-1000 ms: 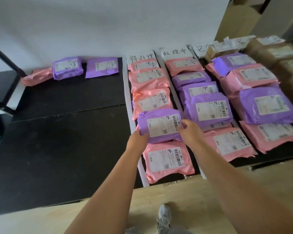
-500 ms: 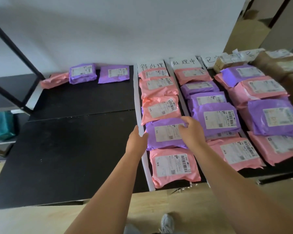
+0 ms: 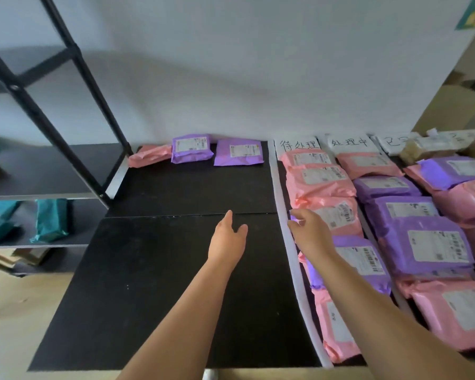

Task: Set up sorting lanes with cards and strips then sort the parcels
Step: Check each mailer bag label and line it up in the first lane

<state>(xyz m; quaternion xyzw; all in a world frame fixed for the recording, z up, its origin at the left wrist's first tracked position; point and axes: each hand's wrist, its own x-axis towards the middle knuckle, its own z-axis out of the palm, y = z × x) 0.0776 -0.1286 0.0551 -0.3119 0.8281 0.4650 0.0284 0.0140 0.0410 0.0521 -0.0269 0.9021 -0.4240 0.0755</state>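
Lets go of purple parcel (image 3: 368, 259), leaves it flat in lane just right of right hand (image 3: 310, 233) | spreads left hand (image 3: 226, 239) empty over black table (image 3: 148, 270), hangs right fingers loose, empty, above white strip (image 3: 302, 297) | heads next, probably, for unsorted parcels (image 3: 192, 148) far ahead of left hand

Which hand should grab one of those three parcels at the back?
Probably left: the left hand is open over the black table, nearer the three parcels; the right hand is over the white strip.
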